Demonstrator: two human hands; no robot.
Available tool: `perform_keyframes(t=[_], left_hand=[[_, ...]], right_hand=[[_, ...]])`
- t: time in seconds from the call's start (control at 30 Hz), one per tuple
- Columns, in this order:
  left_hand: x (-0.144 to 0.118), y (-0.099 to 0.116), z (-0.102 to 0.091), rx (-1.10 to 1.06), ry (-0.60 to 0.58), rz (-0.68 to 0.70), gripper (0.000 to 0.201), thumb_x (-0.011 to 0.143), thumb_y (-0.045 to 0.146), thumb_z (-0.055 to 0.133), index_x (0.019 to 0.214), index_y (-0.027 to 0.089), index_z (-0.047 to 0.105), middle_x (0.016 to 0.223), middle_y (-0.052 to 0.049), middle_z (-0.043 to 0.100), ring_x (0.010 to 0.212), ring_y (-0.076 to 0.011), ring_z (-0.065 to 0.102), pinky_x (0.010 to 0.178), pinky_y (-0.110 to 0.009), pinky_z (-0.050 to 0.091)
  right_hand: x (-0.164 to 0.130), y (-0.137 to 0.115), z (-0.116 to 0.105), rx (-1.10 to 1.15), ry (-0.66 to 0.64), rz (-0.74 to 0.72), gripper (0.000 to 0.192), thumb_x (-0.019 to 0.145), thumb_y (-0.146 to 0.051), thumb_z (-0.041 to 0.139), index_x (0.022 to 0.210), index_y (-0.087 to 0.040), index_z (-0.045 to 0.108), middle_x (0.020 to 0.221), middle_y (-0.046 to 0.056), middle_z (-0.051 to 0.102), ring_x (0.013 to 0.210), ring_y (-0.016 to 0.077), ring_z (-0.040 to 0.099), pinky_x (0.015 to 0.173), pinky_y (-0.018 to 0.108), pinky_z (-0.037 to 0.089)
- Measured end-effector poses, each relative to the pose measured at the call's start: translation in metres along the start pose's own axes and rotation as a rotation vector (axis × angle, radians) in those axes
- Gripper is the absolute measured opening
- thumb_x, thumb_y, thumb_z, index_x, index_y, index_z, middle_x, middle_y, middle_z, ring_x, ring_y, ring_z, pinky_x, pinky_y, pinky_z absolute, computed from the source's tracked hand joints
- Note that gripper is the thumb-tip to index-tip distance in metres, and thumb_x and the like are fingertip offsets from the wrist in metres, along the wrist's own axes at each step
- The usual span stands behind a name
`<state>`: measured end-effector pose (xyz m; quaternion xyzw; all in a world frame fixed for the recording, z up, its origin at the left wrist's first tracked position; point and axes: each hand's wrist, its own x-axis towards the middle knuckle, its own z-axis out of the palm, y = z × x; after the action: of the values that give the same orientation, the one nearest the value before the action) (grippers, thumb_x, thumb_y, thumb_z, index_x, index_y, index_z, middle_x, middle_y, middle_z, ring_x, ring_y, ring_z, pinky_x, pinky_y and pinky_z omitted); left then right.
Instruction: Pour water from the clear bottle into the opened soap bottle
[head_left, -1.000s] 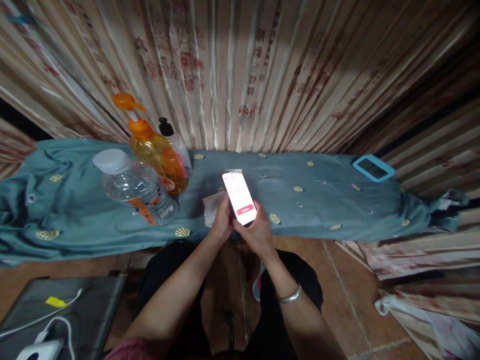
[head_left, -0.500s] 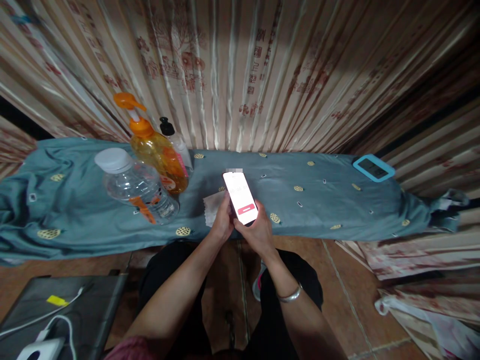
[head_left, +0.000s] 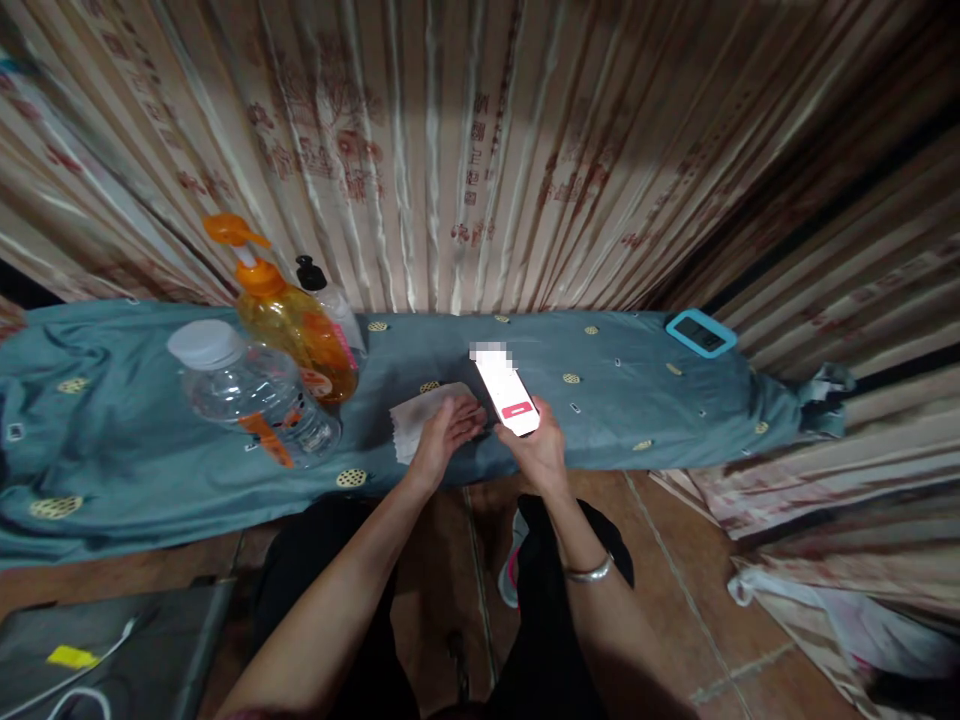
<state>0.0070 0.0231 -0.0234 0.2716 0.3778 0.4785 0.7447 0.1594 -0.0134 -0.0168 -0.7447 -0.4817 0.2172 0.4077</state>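
Note:
A lit phone (head_left: 510, 392) with a white screen and a red button is held in my right hand (head_left: 536, 452), over the front edge of a low surface covered in blue-green cloth (head_left: 622, 420). My left hand (head_left: 442, 432) has come off the phone and lies with fingers apart on a white tissue (head_left: 412, 420) spread on the cloth, just left of the phone. A silver bangle (head_left: 589, 572) circles my right wrist.
To the left on the cloth stand a clear plastic water bottle (head_left: 247, 388), an orange pump bottle (head_left: 289, 315) and a small black-capped bottle (head_left: 326, 295). A blue-framed device (head_left: 701, 333) lies far right. Curtains hang behind. A grey case with cables (head_left: 97, 660) sits at lower left.
My left hand has let go of the phone and dropped onto the tissue. My right hand has carried the phone slightly right and forward. The view has shifted.

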Motion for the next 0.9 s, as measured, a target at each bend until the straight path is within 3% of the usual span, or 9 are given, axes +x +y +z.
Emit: perform_keyframes(t=[0.2, 0.4, 0.63, 0.9], left_hand=[[-0.005, 0.018, -0.017, 0.067, 0.000, 0.025, 0.062, 0.078, 0.062, 0.059, 0.114, 0.011, 0.062, 0.122, -0.018, 0.067, 0.110, -0.0292, 0.067, 0.098, -0.041, 0.050], [-0.008, 0.028, -0.030, 0.106, 0.001, 0.046, 0.071, 0.073, 0.068, 0.061, 0.114, 0.010, 0.062, 0.120, -0.020, 0.068, 0.110, -0.0322, 0.066, 0.099, -0.046, 0.049], [-0.011, 0.033, -0.041, 0.108, -0.049, 0.033, 0.074, 0.068, 0.071, 0.064, 0.114, 0.013, 0.063, 0.116, -0.017, 0.070, 0.110, -0.0316, 0.066, 0.098, -0.044, 0.048], [-0.017, 0.028, -0.041, 0.143, -0.087, -0.023, 0.068, 0.071, 0.068, 0.065, 0.113, 0.014, 0.065, 0.112, -0.015, 0.072, 0.107, -0.0309, 0.067, 0.099, -0.045, 0.048]], right_hand=[[0.048, 0.033, -0.048, -0.093, 0.148, 0.137, 0.053, 0.077, -0.039, 0.074, 0.120, -0.016, 0.055, 0.100, 0.004, 0.068, 0.090, 0.0180, 0.066, 0.086, 0.041, 0.053], [0.098, 0.085, -0.101, -0.264, 0.229, 0.351, 0.037, 0.084, -0.043, 0.065, 0.112, -0.018, 0.061, 0.111, 0.006, 0.066, 0.102, 0.0202, 0.063, 0.091, 0.044, 0.051], [0.137, 0.137, -0.157, -0.434, 0.283, 0.517, 0.043, 0.083, -0.049, 0.065, 0.109, -0.015, 0.061, 0.112, 0.007, 0.065, 0.104, 0.0213, 0.063, 0.090, 0.044, 0.052], [0.167, 0.168, -0.184, -0.580, 0.273, 0.585, 0.056, 0.082, -0.057, 0.062, 0.120, -0.016, 0.056, 0.123, 0.011, 0.062, 0.110, 0.0231, 0.061, 0.091, 0.044, 0.052]])
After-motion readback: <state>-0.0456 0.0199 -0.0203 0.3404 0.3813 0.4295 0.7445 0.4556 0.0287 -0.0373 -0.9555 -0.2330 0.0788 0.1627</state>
